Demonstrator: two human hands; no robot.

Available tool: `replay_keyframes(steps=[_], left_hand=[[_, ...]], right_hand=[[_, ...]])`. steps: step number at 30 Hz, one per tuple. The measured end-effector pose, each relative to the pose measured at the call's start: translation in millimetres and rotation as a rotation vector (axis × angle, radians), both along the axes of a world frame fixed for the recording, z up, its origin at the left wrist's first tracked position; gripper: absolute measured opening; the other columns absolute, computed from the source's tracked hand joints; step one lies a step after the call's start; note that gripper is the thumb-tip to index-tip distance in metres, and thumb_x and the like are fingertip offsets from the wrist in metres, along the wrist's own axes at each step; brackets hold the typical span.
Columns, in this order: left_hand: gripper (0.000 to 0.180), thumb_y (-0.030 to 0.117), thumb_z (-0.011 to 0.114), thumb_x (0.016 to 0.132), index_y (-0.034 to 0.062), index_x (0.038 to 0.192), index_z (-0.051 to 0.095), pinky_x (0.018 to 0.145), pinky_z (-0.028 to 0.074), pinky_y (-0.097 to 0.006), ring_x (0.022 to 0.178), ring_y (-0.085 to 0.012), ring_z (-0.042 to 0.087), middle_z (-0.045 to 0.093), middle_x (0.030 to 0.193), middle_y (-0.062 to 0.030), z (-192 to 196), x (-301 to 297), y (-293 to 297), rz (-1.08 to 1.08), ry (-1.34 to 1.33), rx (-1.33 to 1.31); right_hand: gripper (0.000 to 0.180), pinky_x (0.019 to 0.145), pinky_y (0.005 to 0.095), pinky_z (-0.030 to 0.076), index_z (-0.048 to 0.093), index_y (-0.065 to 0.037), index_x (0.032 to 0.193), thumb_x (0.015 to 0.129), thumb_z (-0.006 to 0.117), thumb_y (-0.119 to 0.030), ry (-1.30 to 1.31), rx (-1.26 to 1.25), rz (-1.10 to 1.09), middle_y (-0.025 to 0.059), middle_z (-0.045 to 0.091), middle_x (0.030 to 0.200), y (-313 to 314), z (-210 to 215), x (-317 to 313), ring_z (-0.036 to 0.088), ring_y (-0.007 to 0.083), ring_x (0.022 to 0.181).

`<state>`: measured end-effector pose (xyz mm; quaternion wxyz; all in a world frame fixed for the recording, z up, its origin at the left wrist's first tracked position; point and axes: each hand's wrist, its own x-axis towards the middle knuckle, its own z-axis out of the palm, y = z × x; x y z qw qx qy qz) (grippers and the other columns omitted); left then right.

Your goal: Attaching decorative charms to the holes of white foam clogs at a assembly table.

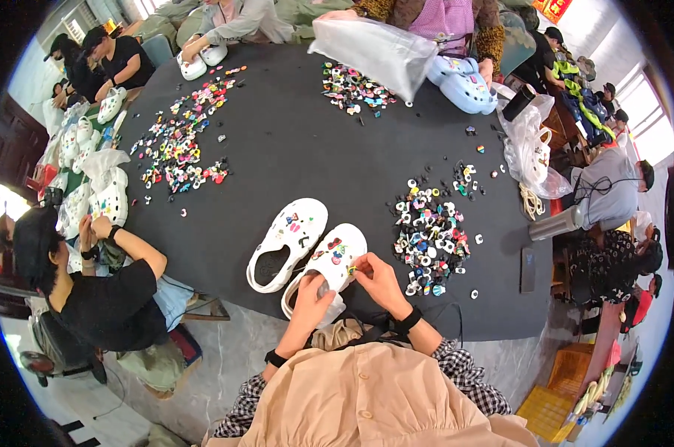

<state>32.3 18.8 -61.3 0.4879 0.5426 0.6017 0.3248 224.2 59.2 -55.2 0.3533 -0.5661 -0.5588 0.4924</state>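
Note:
A white clog (323,262) with colorful charms on its toe rests at the table's near edge. My left hand (309,304) grips it at the foot opening, the fingertips partly hidden inside. At the right side of its toe, my right hand (379,281) pinches a small yellow charm (352,270) against the clog. The matching white clog (300,217) lies just to the left, toe pointing away, with several charms on it. To the right of my right hand spreads a pile of mixed charms (430,237), many black and white.
The dark table (292,149) also bears charm piles at the left (184,145) and far side (355,88). A co-worker handles pale blue clogs (462,83) beside a clear plastic bag (378,56). At the left, a person in black (106,305) holds a white clog.

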Motion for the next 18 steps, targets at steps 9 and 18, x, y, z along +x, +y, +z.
replay_keyframes(steps=[9, 18], left_hand=[[0.051, 0.011, 0.07, 0.072, -0.0008, 0.12, 0.056, 0.1, 0.035, -0.04, 0.117, -0.0328, 0.044, 0.047, 0.121, -0.0186, -19, 14, -3, 0.241, -0.167, -0.06], [0.049, 0.013, 0.069, 0.072, 0.0031, 0.119, 0.058, 0.101, 0.035, -0.039, 0.117, -0.0329, 0.044, 0.048, 0.119, -0.0167, -18, 14, -2, 0.232, -0.098, -0.079]], right_hand=[[0.015, 0.07, 0.0306, 0.053, 0.06, 0.002, 0.096, 0.083, 0.065, -0.003, -0.019, 0.007, 0.03, 0.0116, 0.066, 0.087, 3, 4, 0, 0.065, 0.0188, 0.077], [0.012, 0.068, 0.0368, 0.052, 0.063, -0.002, 0.092, 0.08, 0.066, -0.006, -0.215, 0.159, 0.105, 0.0121, 0.064, 0.088, 15, 19, -2, 0.065, 0.028, 0.077]])
